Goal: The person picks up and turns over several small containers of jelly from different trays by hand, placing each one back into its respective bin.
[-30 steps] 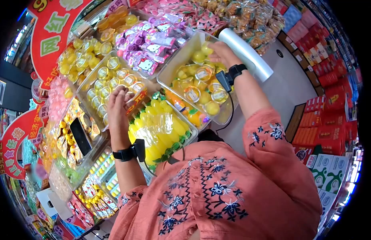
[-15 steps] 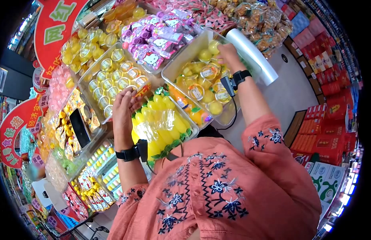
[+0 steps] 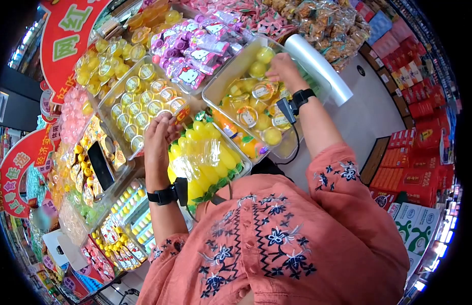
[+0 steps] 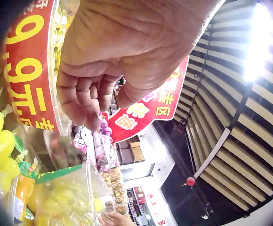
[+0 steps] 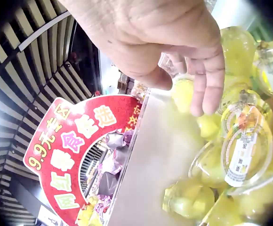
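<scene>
Mainly, it is a heap of yellow jelly cups (image 3: 247, 117) that draws the eye, lying in a clear bin (image 5: 141, 165) below the right hand (image 3: 285, 70). They are translucent and glossy, lemon to amber in colour. Some are rounded domes that catch the light, and others lie lid up, showing a flat round face with a ringed border and a white label strip printed in dark characters. They lie at all angles; at the far end, smooth yellow balls (image 3: 257, 69) rest against the bin's wall.

The right hand has its fingers bent downward, thumb apart from them, with nothing visible between; whether the fingertips touch a cup, I cannot tell. The left hand (image 3: 158, 137), well away from the right, hangs with its fingers loosely curled and nothing visible in them, close to the corner of a second bin (image 3: 113, 133) where paler round cups (image 3: 154, 107) sit lids up in neat rows. Contact with that corner is unclear. Beside this hand lie bright yellow, finger-shaped packs (image 3: 205, 152) with green leaves, under shiny film.
</scene>
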A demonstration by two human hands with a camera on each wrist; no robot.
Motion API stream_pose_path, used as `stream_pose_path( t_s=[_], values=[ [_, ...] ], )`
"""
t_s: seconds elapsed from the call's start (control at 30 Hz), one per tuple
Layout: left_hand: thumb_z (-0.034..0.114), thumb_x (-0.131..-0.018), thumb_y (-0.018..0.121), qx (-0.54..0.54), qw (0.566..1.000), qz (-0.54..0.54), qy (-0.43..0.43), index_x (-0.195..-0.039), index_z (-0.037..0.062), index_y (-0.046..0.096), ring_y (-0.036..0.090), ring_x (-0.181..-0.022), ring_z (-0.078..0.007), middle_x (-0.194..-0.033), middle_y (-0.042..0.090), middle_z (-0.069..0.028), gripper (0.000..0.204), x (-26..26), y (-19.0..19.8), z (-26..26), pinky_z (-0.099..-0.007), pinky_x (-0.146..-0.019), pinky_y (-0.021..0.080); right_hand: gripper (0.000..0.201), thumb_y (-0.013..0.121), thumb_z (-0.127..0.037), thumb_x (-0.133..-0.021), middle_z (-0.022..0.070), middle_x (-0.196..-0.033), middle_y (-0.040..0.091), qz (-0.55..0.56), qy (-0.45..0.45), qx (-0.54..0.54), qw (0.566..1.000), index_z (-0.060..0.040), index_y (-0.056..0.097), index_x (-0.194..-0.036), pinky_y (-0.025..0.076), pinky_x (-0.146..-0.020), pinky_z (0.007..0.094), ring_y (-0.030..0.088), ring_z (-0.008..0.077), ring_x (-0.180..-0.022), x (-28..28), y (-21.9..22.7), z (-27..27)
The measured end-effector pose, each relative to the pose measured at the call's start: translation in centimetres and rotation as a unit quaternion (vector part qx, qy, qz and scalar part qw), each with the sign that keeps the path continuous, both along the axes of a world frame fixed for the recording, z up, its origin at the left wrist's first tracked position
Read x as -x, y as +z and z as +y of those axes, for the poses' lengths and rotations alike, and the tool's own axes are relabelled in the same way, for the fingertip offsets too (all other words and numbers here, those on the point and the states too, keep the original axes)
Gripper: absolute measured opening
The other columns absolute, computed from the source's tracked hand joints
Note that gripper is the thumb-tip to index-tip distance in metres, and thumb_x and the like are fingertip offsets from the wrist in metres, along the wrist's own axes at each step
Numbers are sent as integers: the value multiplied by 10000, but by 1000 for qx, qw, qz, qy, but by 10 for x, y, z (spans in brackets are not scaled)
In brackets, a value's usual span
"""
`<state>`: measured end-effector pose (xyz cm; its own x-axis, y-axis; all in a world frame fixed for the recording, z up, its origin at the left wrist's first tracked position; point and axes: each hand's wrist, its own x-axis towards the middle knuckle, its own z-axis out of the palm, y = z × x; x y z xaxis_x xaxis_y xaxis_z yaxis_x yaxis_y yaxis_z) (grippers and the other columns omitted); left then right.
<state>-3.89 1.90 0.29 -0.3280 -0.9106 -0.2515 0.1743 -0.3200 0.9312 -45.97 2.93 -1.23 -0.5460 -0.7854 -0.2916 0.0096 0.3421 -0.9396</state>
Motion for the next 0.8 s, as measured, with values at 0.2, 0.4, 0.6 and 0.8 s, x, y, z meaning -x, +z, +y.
stream_pose_path(
  t_s=[0.2, 0.4, 0.6, 0.8],
  values=[
    [243, -979, 564, 0, 1000, -6, -4, -1177, 22, 561, 645, -881, -165, -1030, 636, -75, 297, 2, 5, 6, -276, -735, 513, 516, 619, -279, -896, 144, -1095, 598, 30, 18, -7, 999, -38, 402, -1298, 557, -563, 336, 689, 240, -790, -12, -6, -8],
    [265, -969, 583, -1, 1000, 11, -18, -1149, 20, 561, 634, -868, -152, -985, 625, -57, 304, 0, 4, 7, -258, -731, 496, 437, 623, -285, -884, 138, -1046, 605, 30, 37, -14, 999, -9, 507, -1201, 561, -559, 350, 686, 260, -783, -3, -19, -22],
    [284, -966, 590, -7, 1000, -2, -18, -1141, 31, 566, 636, -862, -142, -989, 629, -48, 309, 0, 2, 8, -262, -738, 499, 372, 571, -222, -936, 196, -1073, 596, -187, -40, 93, 977, 42, 498, -1188, 593, -710, 389, 682, 312, -870, 1, -20, -12],
    [290, -964, 592, -9, 1000, -20, -11, -1135, 31, 573, 642, -857, -140, -1000, 637, -53, 311, 2, 1, 10, -268, -738, 506, 437, 569, -183, -963, 213, -1133, 543, -360, -72, 161, 916, 31, 380, -1294, 592, -790, 470, 658, 370, -926, 8, -39, -35]
  ],
)
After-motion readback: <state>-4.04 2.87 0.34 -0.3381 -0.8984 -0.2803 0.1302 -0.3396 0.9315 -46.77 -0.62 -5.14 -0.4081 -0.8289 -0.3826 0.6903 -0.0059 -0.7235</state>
